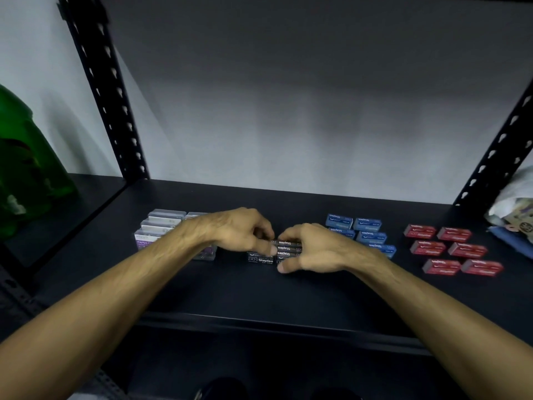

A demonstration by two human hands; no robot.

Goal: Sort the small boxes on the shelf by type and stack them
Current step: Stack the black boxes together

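A: What do the fingers show?

B: The left hand (236,230) curls its fingertips onto the top left edge of a stack of black staple boxes (288,249), thumb pressed to the stack's near face. The right hand (314,251) closes on the stack's right end, fingers over the top, thumb low at the front. Both hands grip the stack between them.

A: Where does the stack stand?

B: At the middle of the black shelf (259,290), touching a lower black staple box (261,259) just to its left.

A: And the surroundings?

B: To the left, partly behind the left forearm, lies a group of clear and purple paper-clip boxes (161,229). To the right, blue staple boxes (366,229) lie in two rows, partly hidden by the right hand. Farther right, six red staple boxes (452,249) lie flat in pairs, apart from one another. Perforated black uprights (112,90) frame the shelf; a green object (26,168) stands at far left.
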